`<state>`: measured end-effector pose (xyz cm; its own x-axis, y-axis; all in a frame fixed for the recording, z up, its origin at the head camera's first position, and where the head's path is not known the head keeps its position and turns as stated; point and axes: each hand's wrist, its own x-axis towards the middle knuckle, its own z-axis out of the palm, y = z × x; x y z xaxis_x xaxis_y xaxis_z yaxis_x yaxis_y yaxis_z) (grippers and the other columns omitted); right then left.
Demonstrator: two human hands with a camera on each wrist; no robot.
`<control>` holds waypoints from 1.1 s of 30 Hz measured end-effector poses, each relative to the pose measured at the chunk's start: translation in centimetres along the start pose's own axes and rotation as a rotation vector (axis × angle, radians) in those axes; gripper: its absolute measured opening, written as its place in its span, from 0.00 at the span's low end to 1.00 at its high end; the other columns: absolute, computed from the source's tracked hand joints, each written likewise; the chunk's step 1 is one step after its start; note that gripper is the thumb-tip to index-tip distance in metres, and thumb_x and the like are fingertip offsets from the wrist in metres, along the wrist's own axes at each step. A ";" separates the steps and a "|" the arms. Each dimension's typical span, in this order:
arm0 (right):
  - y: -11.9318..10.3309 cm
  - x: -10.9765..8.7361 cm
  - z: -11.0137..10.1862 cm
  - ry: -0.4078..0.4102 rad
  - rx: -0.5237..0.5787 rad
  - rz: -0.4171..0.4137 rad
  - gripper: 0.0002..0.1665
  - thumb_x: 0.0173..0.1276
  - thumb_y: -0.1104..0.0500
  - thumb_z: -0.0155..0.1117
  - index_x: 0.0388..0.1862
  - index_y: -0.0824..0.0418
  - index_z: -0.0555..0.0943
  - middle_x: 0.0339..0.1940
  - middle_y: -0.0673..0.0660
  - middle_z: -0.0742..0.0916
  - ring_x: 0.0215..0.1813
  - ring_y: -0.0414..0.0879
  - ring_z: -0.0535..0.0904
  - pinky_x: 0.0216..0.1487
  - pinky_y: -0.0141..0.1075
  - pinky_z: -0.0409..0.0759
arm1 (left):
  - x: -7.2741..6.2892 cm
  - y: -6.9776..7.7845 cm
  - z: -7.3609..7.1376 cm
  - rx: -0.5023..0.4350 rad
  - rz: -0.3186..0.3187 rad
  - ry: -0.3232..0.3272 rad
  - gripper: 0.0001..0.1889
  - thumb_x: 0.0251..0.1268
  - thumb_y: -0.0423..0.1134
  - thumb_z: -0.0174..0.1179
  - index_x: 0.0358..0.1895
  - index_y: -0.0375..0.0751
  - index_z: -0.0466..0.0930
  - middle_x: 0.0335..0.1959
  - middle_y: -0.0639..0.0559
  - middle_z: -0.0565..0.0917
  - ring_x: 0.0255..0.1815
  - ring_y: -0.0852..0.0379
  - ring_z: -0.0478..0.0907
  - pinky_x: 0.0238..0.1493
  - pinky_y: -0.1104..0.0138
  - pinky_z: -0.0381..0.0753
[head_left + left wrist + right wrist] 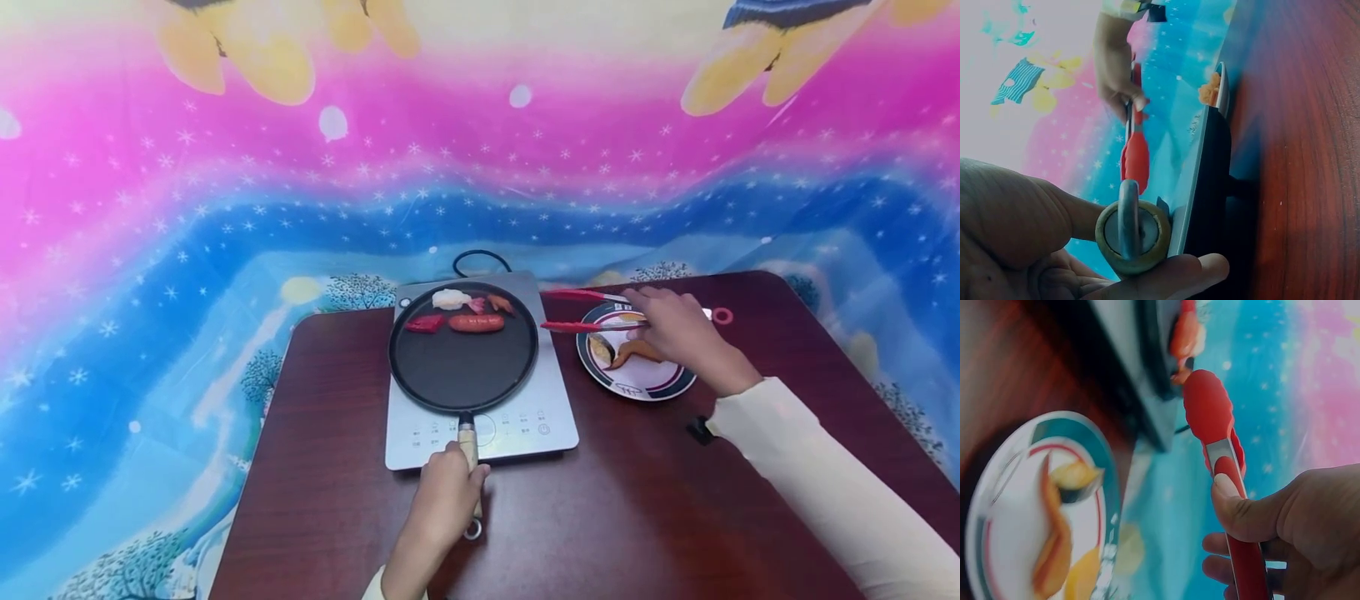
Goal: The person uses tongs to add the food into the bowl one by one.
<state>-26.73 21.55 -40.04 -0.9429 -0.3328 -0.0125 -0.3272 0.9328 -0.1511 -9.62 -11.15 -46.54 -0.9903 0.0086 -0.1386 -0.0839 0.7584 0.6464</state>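
Observation:
My left hand [448, 493] grips the pale handle [468, 446] of a round black frying pan [465, 371], which sits on a silver induction cooker [427, 454]. In the pan's far half lie a sausage [477, 322], a red piece of food [425, 323], a white piece with a pink end [452, 298] and a small orange-brown piece [500, 305]. My right hand [678, 329] holds red-tipped tongs [581, 327] above a plate [630, 390]. Their tips are apart, with nothing between them, and point at the pan's right edge.
On the plate lie a long brown piece of food [636, 353] and a yellowish piece with a dark side [600, 350]; the right hand partly hides the rest. A black cable [480, 252] loops behind the cooker. Patterned cloth [225, 217] hangs behind the dark red table [337, 400].

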 end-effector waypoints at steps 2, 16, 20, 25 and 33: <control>1.2 -0.7 0.3 -0.013 -0.001 0.020 0.41 0.68 0.59 0.72 0.75 0.70 0.68 0.68 0.75 0.76 0.68 0.72 0.73 0.62 0.70 0.68 | 0.0 0.0 0.1 -0.008 -0.003 -0.004 0.16 0.67 0.36 0.68 0.42 0.22 0.76 0.22 0.43 0.77 0.18 0.56 0.76 0.18 0.71 0.76; 7.2 -5.2 2.3 -0.102 -0.037 0.155 0.42 0.67 0.59 0.72 0.74 0.75 0.66 0.66 0.80 0.75 0.65 0.76 0.71 0.60 0.70 0.69 | 0.1 0.0 0.1 0.005 -0.001 0.004 0.15 0.66 0.36 0.68 0.39 0.24 0.76 0.22 0.44 0.77 0.19 0.56 0.76 0.19 0.69 0.77; 8.4 -6.2 2.4 -0.103 -0.045 0.161 0.43 0.66 0.57 0.74 0.73 0.76 0.67 0.64 0.81 0.76 0.63 0.76 0.72 0.59 0.70 0.70 | 0.1 0.0 0.1 -0.004 0.001 0.001 0.15 0.66 0.36 0.68 0.40 0.23 0.76 0.22 0.44 0.77 0.18 0.56 0.76 0.17 0.71 0.76; 9.3 -7.0 2.7 -0.096 -0.068 0.160 0.42 0.66 0.57 0.74 0.71 0.76 0.68 0.63 0.81 0.77 0.62 0.76 0.73 0.56 0.70 0.71 | 0.2 0.0 0.1 -0.007 0.005 0.005 0.16 0.65 0.35 0.68 0.39 0.23 0.76 0.22 0.44 0.77 0.18 0.56 0.76 0.17 0.72 0.76; 9.9 -7.5 2.6 -0.069 -0.108 0.128 0.40 0.64 0.58 0.75 0.68 0.76 0.70 0.60 0.80 0.79 0.59 0.75 0.77 0.50 0.67 0.74 | 0.1 0.0 0.2 -0.007 -0.002 -0.003 0.15 0.66 0.35 0.68 0.39 0.23 0.76 0.21 0.44 0.77 0.17 0.57 0.76 0.17 0.72 0.76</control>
<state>-22.71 32.89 -44.05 -0.9720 -0.2157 -0.0932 -0.2131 0.9763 -0.0370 -9.73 -11.05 -46.69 -0.9898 0.0093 -0.1418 -0.0862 0.7540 0.6512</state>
